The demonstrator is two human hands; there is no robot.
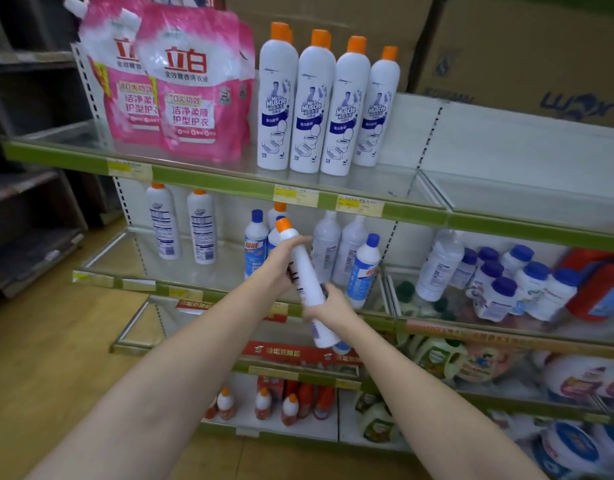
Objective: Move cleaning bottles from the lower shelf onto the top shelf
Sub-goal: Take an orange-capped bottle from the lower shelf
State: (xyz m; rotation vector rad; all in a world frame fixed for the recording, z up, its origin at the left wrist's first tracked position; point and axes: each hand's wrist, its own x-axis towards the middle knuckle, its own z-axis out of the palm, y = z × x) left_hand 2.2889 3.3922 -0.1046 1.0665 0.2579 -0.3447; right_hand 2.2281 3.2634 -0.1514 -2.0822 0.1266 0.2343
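White bottle w/ orange cap [307, 282] is off the shelf, tilted, cap up-left, base down-right, held in front of the lower shelf [229, 295] and well below the top shelf [257, 187]. Left hand [281, 263] wraps its upper body just under the neck, fingers curled round it. Right hand [328, 306] holds the lower half, fingers around the far side; grip looks firm but fingertips are hidden behind the bottle.

Step in hand, by my read: mid-transfer, one bottle picked and being lifted or turned upright, not yet placed.

Relative to the held bottle: up and slightly right stands a row of four matching bottles [328, 105] on the top shelf, labels facing out, touching side by side. Bare shelf just right of that row looks like the likely slot. Pink refill pouches [191, 84] sit up-left. Two more orange-cap bottles [182, 225] wait far left on the lower shelf, labels turned away; one more orange cap [279, 206] peeks out just behind the held one. Blue-cap bottles [364, 268] are just beside it, right and behind.

Next move calls for: straighten bottle to upright, raise past the top shelf's green edge w/o clipping it, set down right of the row, label front. Risk: knocking the end bottle, since the row stands tight.
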